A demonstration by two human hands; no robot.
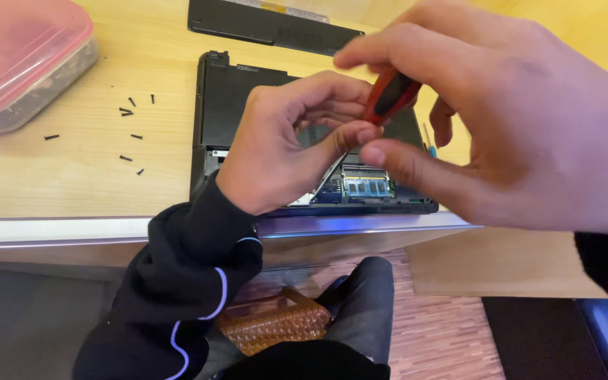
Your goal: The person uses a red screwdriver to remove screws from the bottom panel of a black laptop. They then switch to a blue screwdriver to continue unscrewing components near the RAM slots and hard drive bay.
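**Mid-unscrewing, both hands on the driver**

Now we pinch the screwdriver (390,95) in our right hand (501,134), left hand (283,141) steadying its shaft over the laptop (230,105) at the table's near edge. Next, probably, seat the tip squarely.

A red-and-black screwdriver handle (390,95) is seen over a black laptop base (248,91) with a green memory module (367,186). Black screws (131,134) are scattered on the light wooden table (107,176), whose left corner carries a pink-lidded box (19,53).
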